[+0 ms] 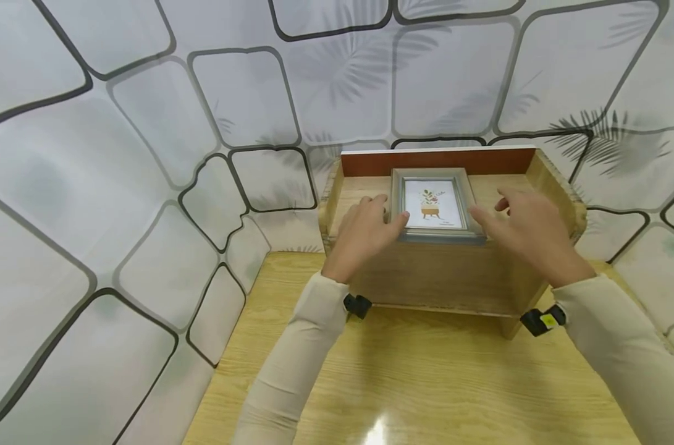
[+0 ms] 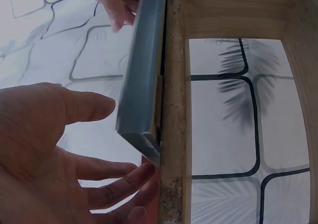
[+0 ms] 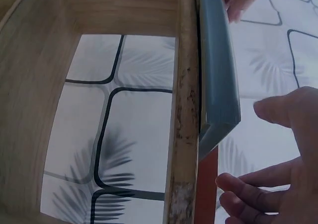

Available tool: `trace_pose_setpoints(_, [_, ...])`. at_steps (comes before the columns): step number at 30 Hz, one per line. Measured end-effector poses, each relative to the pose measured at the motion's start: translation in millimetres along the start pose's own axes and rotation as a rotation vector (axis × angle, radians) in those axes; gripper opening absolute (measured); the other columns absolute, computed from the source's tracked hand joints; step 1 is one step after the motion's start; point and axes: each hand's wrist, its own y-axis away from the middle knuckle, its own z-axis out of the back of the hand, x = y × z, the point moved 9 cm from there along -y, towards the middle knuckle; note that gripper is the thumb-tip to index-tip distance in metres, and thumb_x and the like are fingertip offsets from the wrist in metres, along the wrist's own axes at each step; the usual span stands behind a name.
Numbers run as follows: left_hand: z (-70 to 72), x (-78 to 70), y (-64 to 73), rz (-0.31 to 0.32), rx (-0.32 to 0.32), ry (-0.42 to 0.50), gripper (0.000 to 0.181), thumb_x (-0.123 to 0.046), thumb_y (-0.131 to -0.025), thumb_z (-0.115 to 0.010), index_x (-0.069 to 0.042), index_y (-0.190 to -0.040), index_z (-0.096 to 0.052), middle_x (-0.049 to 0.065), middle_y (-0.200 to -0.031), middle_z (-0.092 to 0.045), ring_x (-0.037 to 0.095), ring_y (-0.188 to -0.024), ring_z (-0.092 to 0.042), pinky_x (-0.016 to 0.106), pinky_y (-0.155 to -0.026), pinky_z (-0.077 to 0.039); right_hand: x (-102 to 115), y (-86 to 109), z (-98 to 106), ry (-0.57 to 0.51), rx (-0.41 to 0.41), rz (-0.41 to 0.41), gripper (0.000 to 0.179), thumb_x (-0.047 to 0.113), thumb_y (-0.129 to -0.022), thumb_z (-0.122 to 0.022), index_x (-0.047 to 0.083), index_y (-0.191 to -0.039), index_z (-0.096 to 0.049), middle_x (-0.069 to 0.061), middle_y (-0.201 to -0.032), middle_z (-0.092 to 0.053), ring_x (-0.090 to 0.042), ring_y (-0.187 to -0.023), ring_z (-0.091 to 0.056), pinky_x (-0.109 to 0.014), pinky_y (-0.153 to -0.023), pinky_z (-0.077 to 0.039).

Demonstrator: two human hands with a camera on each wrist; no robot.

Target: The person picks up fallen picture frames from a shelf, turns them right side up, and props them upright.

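Note:
A silver-grey picture frame [image 1: 472,213] lies face up on the top of a small wooden shelf unit [image 1: 431,275]; its picture shows a plant in an orange pot. On the frame's left side is my left hand [image 1: 367,232], fingers spread and thumb tip right by the near left corner. My right hand [image 1: 531,228] hovers off the right side, thumb pointing at the frame with a gap between. Each wrist view shows the frame's blue-grey side, in the left one [image 2: 141,70] and the right one [image 3: 218,70], beside loosely bent fingers that grip nothing.
The shelf unit has raised side panels and a reddish-brown back strip [image 1: 437,163]. It stands on a yellow wood-grain table [image 1: 425,377] against a wall [image 1: 348,93] with dark outlined shapes and leaf prints. Below the top board is an open compartment.

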Motion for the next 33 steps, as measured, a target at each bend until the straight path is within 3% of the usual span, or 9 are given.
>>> trace_pose_setpoints(4, [-3.6, 0.6, -11.3, 0.026, 0.037, -0.02, 0.046, -0.05, -0.101, -0.056, -0.007, -0.116, -0.065, 0.006, -0.095, -0.063, 0.021, -0.078, -0.057, 0.034, -0.065, -0.046, -4, -17.4, -14, 0.027, 0.123, -0.035, 0.082, 0.064, -0.096, -0.051, -0.013, -0.123, -0.06, -0.032, -0.11, -0.067, -0.047, -0.101, -0.063, -0.061, -0.083, -0.047])
trace_pose_setpoints(6, [-3.9, 1.1, -15.3, 0.033, 0.052, -0.025, 0.041, -0.049, -0.1, -0.057, -0.008, -0.099, -0.064, 0.004, -0.082, -0.058, 0.018, -0.067, -0.052, 0.031, -0.058, -0.042, -3, -23.0, -18, 0.042, 0.152, -0.039, 0.075, 0.067, -0.094, -0.053, -0.008, -0.099, -0.064, -0.027, -0.088, -0.068, -0.039, -0.081, -0.065, -0.052, -0.071, -0.049])
trace_pose_setpoints(8, [-4.2, 0.9, -18.4, 0.039, 0.07, -0.03, 0.041, -0.048, -0.1, -0.058, -0.011, -0.083, -0.058, 0.001, -0.07, -0.051, 0.015, -0.058, -0.046, 0.029, -0.052, -0.036, -2, -26.3, -21, 0.033, 0.156, -0.036, 0.067, 0.065, -0.093, -0.056, 0.001, -0.075, -0.055, -0.015, -0.066, -0.059, -0.029, -0.063, -0.057, -0.044, -0.059, -0.045])
trace_pose_setpoints(10, [-6.7, 1.5, -21.1, 0.046, 0.093, -0.037, 0.045, -0.048, -0.1, -0.058, -0.013, -0.073, -0.052, -0.001, -0.064, -0.045, 0.014, -0.054, -0.04, 0.028, -0.049, -0.033, -2, -28.1, -25, 0.024, 0.173, -0.038, 0.063, 0.063, -0.092, -0.06, 0.008, -0.065, -0.044, -0.003, -0.057, -0.045, -0.02, -0.055, -0.045, -0.036, -0.053, -0.036])
trace_pose_setpoints(13, [-11.5, 3.0, -23.8, 0.06, 0.113, -0.044, 0.047, -0.048, -0.1, -0.058, -0.015, -0.068, -0.049, -0.001, -0.065, -0.047, 0.015, -0.057, -0.043, 0.029, -0.051, -0.035, -3, -28.6, -32, -0.005, 0.22, -0.054, 0.059, 0.059, -0.092, -0.063, 0.009, -0.066, -0.045, -0.001, -0.059, -0.042, -0.019, -0.056, -0.042, -0.034, -0.052, -0.034])
trace_pose_setpoints(17, [-16.6, 5.1, -25.1, 0.072, 0.114, -0.06, 0.042, -0.043, -0.099, -0.057, -0.013, -0.069, -0.055, 0.006, -0.087, -0.057, 0.024, -0.077, -0.052, 0.037, -0.067, -0.044, -4, -29.8, -37, -0.022, 0.238, -0.056, 0.053, 0.052, -0.092, -0.066, 0.006, -0.071, -0.051, -0.006, -0.066, -0.05, -0.024, -0.064, -0.048, -0.036, -0.056, -0.038])
trace_pose_setpoints(20, [-18.6, 5.8, -24.6, 0.078, 0.108, -0.06, 0.039, -0.04, -0.099, -0.056, -0.011, -0.072, -0.057, 0.009, -0.099, -0.056, 0.027, -0.087, -0.051, 0.04, -0.075, -0.044, -5, -30.3, -36, -0.032, 0.222, -0.054, 0.05, 0.048, -0.092, -0.066, 0.004, -0.074, -0.054, -0.008, -0.069, -0.053, -0.027, -0.068, -0.05, -0.037, -0.058, -0.038])
trace_pose_setpoints(27, [-17.0, 2.3, -24.9, 0.046, 0.081, -0.042, 0.036, -0.033, -0.099, -0.057, -0.01, -0.071, -0.056, 0.01, -0.096, -0.053, 0.027, -0.085, -0.049, 0.037, -0.074, -0.042, -2, -29.9, -35, -0.039, 0.186, -0.072, 0.047, 0.045, -0.092, -0.068, 0.002, -0.076, -0.055, -0.01, -0.071, -0.055, -0.027, -0.07, -0.049, -0.037, -0.058, -0.037])
trace_pose_setpoints(33, [-16.7, -1.2, -25.5, 0.017, 0.078, -0.024, 0.035, -0.028, -0.098, -0.057, -0.01, -0.069, -0.053, 0.01, -0.093, -0.053, 0.027, -0.087, -0.048, 0.036, -0.079, -0.041, 0, -27.0, -31, -0.063, 0.184, -0.091, 0.05, 0.045, -0.092, -0.067, -0.004, -0.092, -0.061, -0.017, -0.083, -0.062, -0.029, -0.073, -0.053, -0.037, -0.058, -0.041])
